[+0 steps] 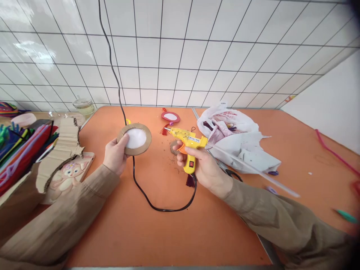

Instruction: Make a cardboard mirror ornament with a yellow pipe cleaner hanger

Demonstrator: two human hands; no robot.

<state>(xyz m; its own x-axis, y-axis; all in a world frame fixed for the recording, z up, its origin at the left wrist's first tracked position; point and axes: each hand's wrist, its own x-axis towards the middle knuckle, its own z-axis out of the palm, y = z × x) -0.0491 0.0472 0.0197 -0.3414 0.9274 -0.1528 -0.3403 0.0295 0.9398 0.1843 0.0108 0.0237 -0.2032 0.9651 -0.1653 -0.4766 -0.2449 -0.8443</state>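
My left hand (116, 154) pinches the left side of a round cardboard ring (146, 140) whose middle is filled with white material (136, 138). In my right hand (208, 167) is a yellow hot glue gun (189, 139), its metal nozzle pointing left toward the ring but apart from it. My fingers wrap round its handle, by the orange trigger (182, 147). A long clear glue stick (253, 168) sticks out of the gun's back. From the handle, a black cord (157, 209) loops over the orange table. Behind the gun lies another round cardboard piece (174, 147), mostly hidden.
A red-rimmed oval piece (170, 117) with a red tassel (165, 130) lies at the back. White plastic bag (239, 146) and black-handled scissors (234, 174) are at right. Torn cardboard (60, 146), a cartoon-decorated case (70, 174) and colourful pipe cleaners (25, 153) crowd the left.
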